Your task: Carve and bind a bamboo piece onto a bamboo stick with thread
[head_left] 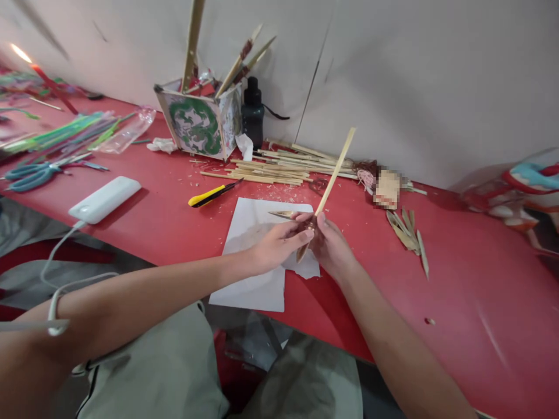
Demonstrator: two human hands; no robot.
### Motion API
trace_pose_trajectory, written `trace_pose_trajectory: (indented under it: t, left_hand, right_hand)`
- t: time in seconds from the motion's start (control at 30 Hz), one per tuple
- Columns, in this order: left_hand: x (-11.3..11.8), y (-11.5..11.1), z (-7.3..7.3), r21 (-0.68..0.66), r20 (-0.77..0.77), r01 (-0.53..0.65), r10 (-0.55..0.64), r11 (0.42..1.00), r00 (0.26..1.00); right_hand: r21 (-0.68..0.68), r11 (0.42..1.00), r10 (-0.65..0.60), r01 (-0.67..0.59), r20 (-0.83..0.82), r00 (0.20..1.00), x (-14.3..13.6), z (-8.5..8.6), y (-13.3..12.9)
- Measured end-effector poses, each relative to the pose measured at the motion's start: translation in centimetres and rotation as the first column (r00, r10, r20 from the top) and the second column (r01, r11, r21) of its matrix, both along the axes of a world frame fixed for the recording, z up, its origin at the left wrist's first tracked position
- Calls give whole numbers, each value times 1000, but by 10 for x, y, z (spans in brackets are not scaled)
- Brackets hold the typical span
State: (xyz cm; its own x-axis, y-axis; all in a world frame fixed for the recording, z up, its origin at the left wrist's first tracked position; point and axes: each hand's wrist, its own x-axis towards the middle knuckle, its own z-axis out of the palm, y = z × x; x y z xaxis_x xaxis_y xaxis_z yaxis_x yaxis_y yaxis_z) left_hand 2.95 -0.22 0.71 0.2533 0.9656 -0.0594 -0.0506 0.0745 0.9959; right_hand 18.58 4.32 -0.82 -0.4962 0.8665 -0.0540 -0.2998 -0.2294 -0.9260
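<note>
Above the white paper, both hands meet at a long pale bamboo strip that tilts up to the right. My right hand is closed round the strip's lower part, thumb against it. My left hand pinches the same piece where a dark reddish-brown binding wraps it. Below the fingers a flat pointed end sticks out. Another pointed sliver extends leftward from beside my left fingers; what keeps it there is hidden.
A yellow cutter lies left of the paper. Bamboo sticks, a patterned box and a black bottle stand or lie behind. A lit red candle, scissors and a white power bank are left; dry leaf-like pieces right.
</note>
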Motion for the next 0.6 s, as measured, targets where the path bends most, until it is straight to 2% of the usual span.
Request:
trace_pose_trajectory:
  t: [0.17,0.23,0.3,0.37,0.47,0.6]
  left_hand:
    - [7,-1,-6,35,105,24,-28,999,994]
    - [6,1,-7,31,84,8,-10,999,996]
    - [2,2,-6,38,-25,-33,34,999,999]
    - [-1,2,-4,69,-200,-55,68,996,977]
    - [-6,0,0,95,-426,12,30,995,904]
    - [-6,-3,2,116,-488,99,-31,988,872]
  right_hand:
    - [-46,995,93,-92,22,995,0,-2,-5]
    - [-46,995,88,-88,0,996,1,-1,-5]
    - [-35,997,66,-68,-31,997,3,0,-3]
    - [-6,1000,21,-21,-50,999,6,-1,1]
    - [46,997,-58,59,-28,998,10,-3,6]
    - [28,995,-96,96,22,995,12,-5,8]
